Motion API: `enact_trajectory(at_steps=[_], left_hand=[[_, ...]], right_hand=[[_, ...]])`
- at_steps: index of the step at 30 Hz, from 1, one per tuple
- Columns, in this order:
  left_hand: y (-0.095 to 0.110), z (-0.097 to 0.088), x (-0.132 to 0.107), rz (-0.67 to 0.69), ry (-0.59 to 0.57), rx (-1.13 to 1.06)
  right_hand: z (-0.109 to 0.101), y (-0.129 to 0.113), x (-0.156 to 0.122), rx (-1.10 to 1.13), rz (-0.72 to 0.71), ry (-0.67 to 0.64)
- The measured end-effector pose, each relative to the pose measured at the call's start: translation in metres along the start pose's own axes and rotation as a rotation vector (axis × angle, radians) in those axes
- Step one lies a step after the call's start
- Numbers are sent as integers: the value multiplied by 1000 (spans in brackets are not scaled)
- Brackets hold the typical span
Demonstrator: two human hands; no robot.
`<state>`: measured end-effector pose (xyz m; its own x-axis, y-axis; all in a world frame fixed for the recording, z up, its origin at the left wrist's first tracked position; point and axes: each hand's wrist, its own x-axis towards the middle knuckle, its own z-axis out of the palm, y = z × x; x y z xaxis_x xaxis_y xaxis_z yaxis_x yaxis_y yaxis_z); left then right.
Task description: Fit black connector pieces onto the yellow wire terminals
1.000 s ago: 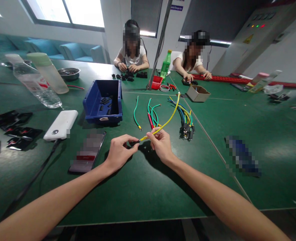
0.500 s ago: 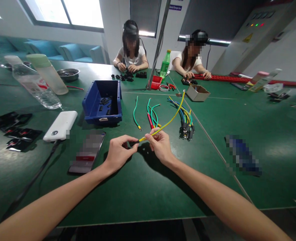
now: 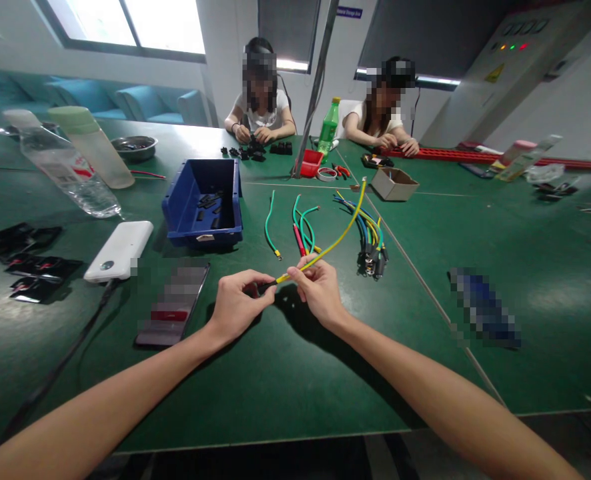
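My left hand (image 3: 238, 303) pinches a small black connector (image 3: 265, 286) just above the green table (image 3: 285, 373). My right hand (image 3: 318, 288) grips a yellow wire (image 3: 343, 235) near its lower end, whose tip meets the connector. The wire arcs up and away to the right. Just behind my hands lie loose green and red wires (image 3: 300, 227). A bundle of blue, yellow and green wires with black connectors (image 3: 370, 247) lies to their right.
A blue bin (image 3: 203, 207) with black parts stands behind left. A white power bank (image 3: 120, 250), a phone (image 3: 173, 307) and two bottles (image 3: 70, 167) lie left. A cardboard box (image 3: 394, 185) sits behind right. Two people work at the far side.
My hands have hardly moved; the yellow wire's free end has swung slightly right, then settled. The far person on the right has shifted her hands.
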<state>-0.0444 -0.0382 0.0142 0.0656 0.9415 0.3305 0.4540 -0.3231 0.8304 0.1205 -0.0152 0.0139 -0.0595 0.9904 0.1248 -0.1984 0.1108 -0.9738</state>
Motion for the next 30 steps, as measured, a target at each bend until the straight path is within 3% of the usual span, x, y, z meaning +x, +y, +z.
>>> enact_trajectory(at_steps=[4,12,18,30], left_hand=[[3,0,-1,63,19,34],[1,0,0,25,-5,12],[4,-1,-1,92,-4,24],[3,0,0,49,-38,33]], right_hand=[[0,0,0,-1,9,2],[0,2,0,-38,15,-38],[2,-1,-1,-42,57,-42],[-4,5,2,-80,72,-117]])
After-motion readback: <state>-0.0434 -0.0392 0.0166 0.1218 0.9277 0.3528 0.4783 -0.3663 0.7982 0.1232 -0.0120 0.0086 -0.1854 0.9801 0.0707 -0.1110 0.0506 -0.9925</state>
